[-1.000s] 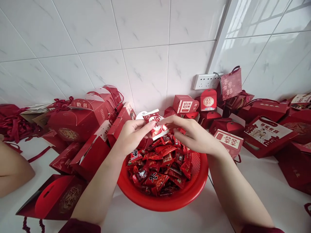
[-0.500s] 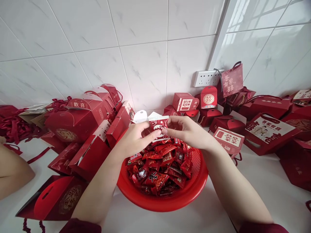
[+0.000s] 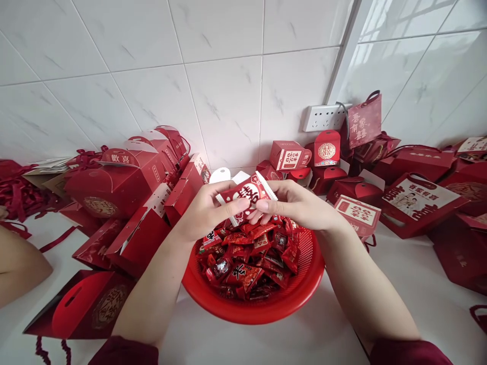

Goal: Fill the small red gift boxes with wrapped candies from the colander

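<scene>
Between my two hands I hold a red and white wrapped candy packet (image 3: 249, 195) with large white-edged lettering on its front. My left hand (image 3: 207, 205) grips its left side, thumb across the front. On the right side my right hand (image 3: 299, 203) pinches it, thumb near the middle; its other fingers are partly behind the packet. Both hands are above the far part of a red plastic basket (image 3: 251, 315). Inside the basket lie many small red-wrapped sweets (image 3: 245, 274). Behind my hands, a white box flap (image 3: 219, 175) partly shows.
Red gift boxes (image 3: 125, 182) crowd the left, with an open-flapped box (image 3: 79, 309) near the front. More boxes (image 3: 422, 203) stand right. A power strip (image 3: 325, 118) is on the tiled wall. Another person's arm (image 3: 23, 263) rests at the far left.
The packet has turned from upright to a slant, its lettered front now facing me more fully. Both hands stay on it and have shifted slightly with it.
</scene>
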A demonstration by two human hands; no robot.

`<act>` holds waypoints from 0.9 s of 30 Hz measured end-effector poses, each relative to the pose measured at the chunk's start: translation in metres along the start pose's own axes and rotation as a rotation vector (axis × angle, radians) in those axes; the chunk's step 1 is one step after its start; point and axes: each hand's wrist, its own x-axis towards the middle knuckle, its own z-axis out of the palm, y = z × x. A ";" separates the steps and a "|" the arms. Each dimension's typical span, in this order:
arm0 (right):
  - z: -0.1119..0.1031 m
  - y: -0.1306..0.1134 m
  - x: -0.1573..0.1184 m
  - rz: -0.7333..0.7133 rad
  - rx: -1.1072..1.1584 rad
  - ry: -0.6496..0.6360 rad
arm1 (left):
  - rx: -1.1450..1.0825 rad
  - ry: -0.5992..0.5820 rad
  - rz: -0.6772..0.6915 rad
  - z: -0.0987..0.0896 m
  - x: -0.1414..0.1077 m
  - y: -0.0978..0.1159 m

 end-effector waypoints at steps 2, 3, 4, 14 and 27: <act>0.000 -0.001 -0.001 -0.015 -0.010 -0.024 | -0.055 -0.028 0.012 -0.003 0.001 -0.002; 0.000 -0.002 -0.002 -0.022 -0.017 -0.025 | -0.074 -0.058 0.013 -0.004 0.001 -0.003; 0.001 -0.002 -0.002 -0.024 -0.026 -0.021 | -0.081 -0.091 0.010 -0.006 0.001 -0.004; 0.003 -0.001 -0.001 0.017 -0.098 0.086 | -0.007 -0.018 0.002 -0.001 0.001 0.001; 0.008 -0.001 -0.001 -0.003 -0.132 0.118 | 0.156 -0.105 0.048 -0.001 -0.003 0.001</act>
